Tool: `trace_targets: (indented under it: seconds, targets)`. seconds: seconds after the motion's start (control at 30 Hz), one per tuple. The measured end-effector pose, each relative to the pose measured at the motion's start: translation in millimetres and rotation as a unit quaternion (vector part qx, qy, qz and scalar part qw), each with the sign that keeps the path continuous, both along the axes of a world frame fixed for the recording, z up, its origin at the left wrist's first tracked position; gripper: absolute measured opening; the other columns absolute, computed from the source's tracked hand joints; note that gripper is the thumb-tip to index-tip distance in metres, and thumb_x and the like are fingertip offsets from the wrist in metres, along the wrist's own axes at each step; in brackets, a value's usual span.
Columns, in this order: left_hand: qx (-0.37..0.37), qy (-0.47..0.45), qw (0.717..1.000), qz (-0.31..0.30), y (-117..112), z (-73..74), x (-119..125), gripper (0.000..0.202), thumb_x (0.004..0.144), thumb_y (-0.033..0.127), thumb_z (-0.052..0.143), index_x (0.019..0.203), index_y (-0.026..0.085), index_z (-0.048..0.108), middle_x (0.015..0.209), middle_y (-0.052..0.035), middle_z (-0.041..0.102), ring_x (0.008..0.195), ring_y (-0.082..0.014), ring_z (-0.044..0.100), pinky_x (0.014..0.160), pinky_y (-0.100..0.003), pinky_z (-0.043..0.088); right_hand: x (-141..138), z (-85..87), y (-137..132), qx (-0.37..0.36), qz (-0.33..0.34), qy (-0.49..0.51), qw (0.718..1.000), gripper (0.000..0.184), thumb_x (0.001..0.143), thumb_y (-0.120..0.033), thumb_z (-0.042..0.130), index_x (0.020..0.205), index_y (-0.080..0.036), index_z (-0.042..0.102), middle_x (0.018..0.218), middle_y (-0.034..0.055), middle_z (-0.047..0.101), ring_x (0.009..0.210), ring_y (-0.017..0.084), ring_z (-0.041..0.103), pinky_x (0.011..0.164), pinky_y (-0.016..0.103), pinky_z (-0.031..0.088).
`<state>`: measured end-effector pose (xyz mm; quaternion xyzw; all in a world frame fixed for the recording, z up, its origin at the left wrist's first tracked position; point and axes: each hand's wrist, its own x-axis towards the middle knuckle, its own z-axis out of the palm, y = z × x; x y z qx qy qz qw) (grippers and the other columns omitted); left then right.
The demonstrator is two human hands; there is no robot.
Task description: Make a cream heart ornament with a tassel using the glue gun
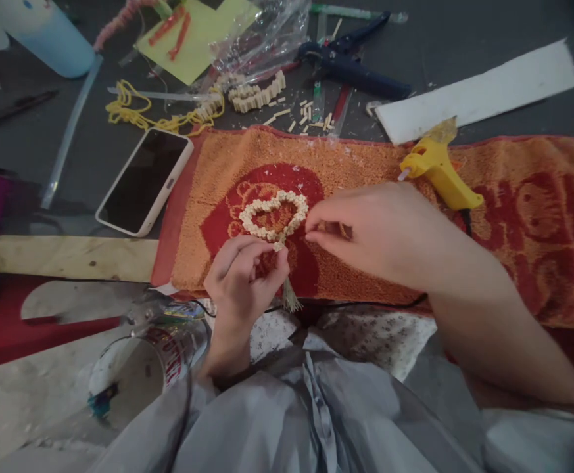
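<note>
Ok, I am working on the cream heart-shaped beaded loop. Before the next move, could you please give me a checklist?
1. Left hand pinches the cream heart-shaped beaded loop at its lower tip: ok.
2. Right hand is empty: cannot tell; its fingertips are too small to judge.
3. Pale fringed tassel has its loose end free of the fingers: ok.
4. Yellow plastic glue gun lies near the right hand: ok.
5. Glue gun is hot: cannot tell.
6. Pale-edged, black-screened phone lies clear of the loop: ok.

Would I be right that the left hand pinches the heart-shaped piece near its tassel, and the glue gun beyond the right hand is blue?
The colour is wrong: the head view shows the glue gun beyond the right hand is yellow, not blue.
</note>
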<state>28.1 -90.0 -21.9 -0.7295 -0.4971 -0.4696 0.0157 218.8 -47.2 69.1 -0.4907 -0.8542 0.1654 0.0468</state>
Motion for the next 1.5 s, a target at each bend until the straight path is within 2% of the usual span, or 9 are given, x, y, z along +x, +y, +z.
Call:
trace_targets:
  seconds: [0.17,0.3,0.43,0.6,0.73,1.13,1.33,1.5]
  targets:
    - [0.023,-0.001,1.000,-0.012,0.1,0.9,0.4,0.024,0.073,0.014,0.076,0.091,0.020,0.061,0.083,-0.0006,0.070,0.072,-0.0103,0.066,0.060,-0.020,0.052,-9.8,-17.2,29.7,-0.045,0.099,0.074,0.991,0.018,0.087,-0.021,0.057,0.090,-0.023,0.075,0.088,0.0010,0.074,0.083,0.018,0.065,0.069,0.028,0.038]
    - [0.024,0.015,1.000,0.010,-1.7,2.2,0.9,0.023,0.073,0.016,0.077,0.089,0.020,0.062,0.084,-0.0007,0.070,0.072,-0.0108,0.066,0.063,-0.021,0.053,-9.8,-31.6,39.0,-0.074,0.113,0.139,0.981,0.017,0.086,-0.020,0.060,0.089,-0.020,0.076,0.090,0.0011,0.074,0.081,0.015,0.064,0.071,0.026,0.039]
    - [0.024,0.021,0.999,0.018,-2.5,3.4,1.3,0.022,0.071,0.015,0.078,0.088,0.020,0.063,0.083,-0.0007,0.069,0.070,-0.0104,0.066,0.061,-0.020,0.054,-9.6,-37.1,41.7,-0.097,0.125,0.168,0.973,0.014,0.085,-0.022,0.063,0.089,-0.019,0.076,0.087,0.0017,0.073,0.078,0.013,0.063,0.070,0.026,0.038]
    - [0.016,0.011,1.000,0.005,-2.7,5.1,1.5,0.021,0.071,0.014,0.076,0.087,0.021,0.064,0.084,-0.0005,0.069,0.071,-0.0112,0.066,0.061,-0.021,0.054,-11.8,-36.4,42.0,-0.112,0.119,0.166,0.973,0.014,0.085,-0.022,0.062,0.086,-0.019,0.075,0.085,0.0010,0.072,0.077,0.013,0.061,0.069,0.026,0.036]
    - [0.027,0.018,0.999,-0.004,-2.6,4.9,1.1,0.024,0.071,0.014,0.076,0.089,0.021,0.063,0.083,-0.0006,0.069,0.073,-0.0121,0.067,0.067,-0.023,0.056,-11.9,-34.2,42.0,-0.133,0.105,0.182,0.969,0.013,0.084,-0.020,0.061,0.085,-0.018,0.074,0.084,0.0010,0.072,0.074,0.012,0.059,0.068,0.026,0.035]
    - [0.033,0.031,0.998,-0.036,-2.6,2.3,-0.9,0.028,0.071,0.015,0.077,0.094,0.022,0.062,0.086,-0.0014,0.071,0.076,-0.0136,0.068,0.072,-0.027,0.057,-12.8,-32.4,39.3,-0.159,0.104,0.199,0.961,0.011,0.083,-0.020,0.062,0.084,-0.016,0.072,0.081,-0.0001,0.070,0.074,0.011,0.058,0.070,0.026,0.036]
    - [0.011,-0.019,1.000,-0.021,-3.3,5.2,0.1,0.026,0.070,0.013,0.077,0.092,0.021,0.064,0.087,-0.0018,0.071,0.072,-0.0116,0.065,0.061,-0.024,0.053,-12.1,-32.0,38.1,-0.161,0.095,0.228,0.956,0.011,0.084,-0.022,0.062,0.084,-0.017,0.071,0.083,0.0006,0.071,0.076,0.012,0.059,0.071,0.026,0.039]
    - [-0.003,-0.100,0.995,-0.021,-5.4,10.4,-0.6,0.014,0.075,0.016,0.073,0.086,0.020,0.066,0.083,-0.0007,0.069,0.075,-0.0122,0.064,0.062,-0.026,0.053,-11.3,-31.8,35.3,-0.170,0.093,0.282,0.940,0.012,0.084,-0.026,0.063,0.081,-0.017,0.070,0.081,0.0004,0.070,0.074,0.012,0.059,0.070,0.026,0.042]
